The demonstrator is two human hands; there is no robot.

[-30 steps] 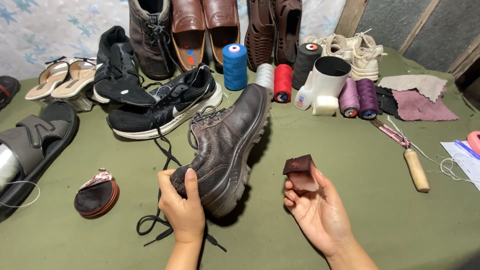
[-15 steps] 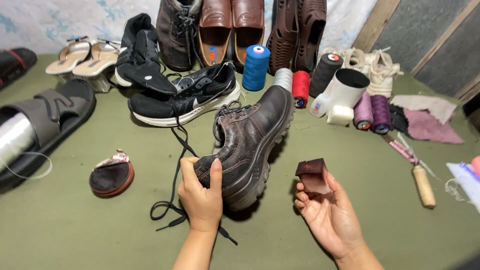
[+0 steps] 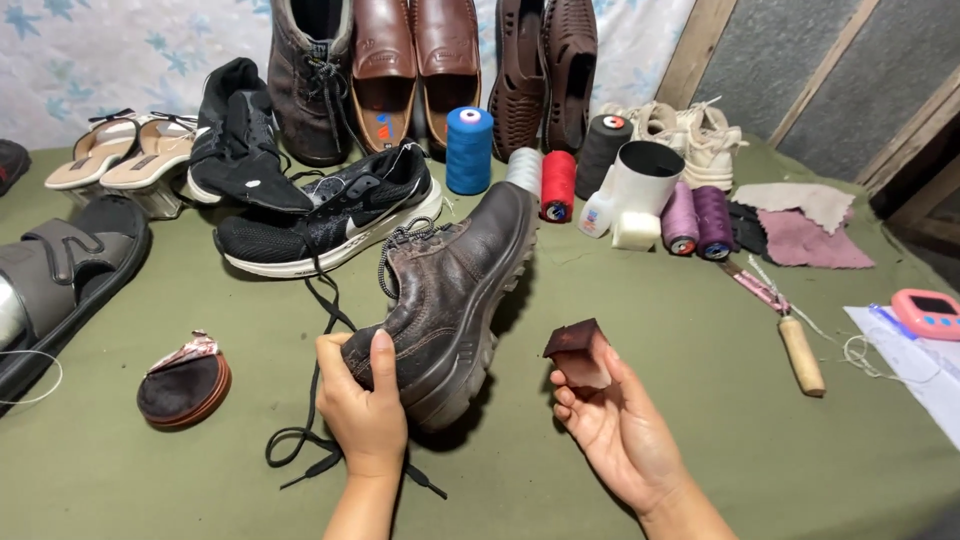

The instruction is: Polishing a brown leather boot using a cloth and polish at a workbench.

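The left hand (image 3: 365, 410) wraps the heel of the boot (image 3: 450, 290), thumb on top and fingers curled beneath, tipping it sole-out near the cloth's (image 3: 180, 480) front edge so its side is exposed. The right hand (image 3: 615, 430), palm up, pinches a dark block (image 3: 578, 352) between thumb and fingertips just beside the sole.

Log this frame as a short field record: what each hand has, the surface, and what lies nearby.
left hand: grips the heel of a brown leather boot
right hand: palm up, holds a dark red-brown block
surface: green cloth
near left: open round tin, black sneaker
behind: thread spools, including a blue spool
right: wooden-handled awl
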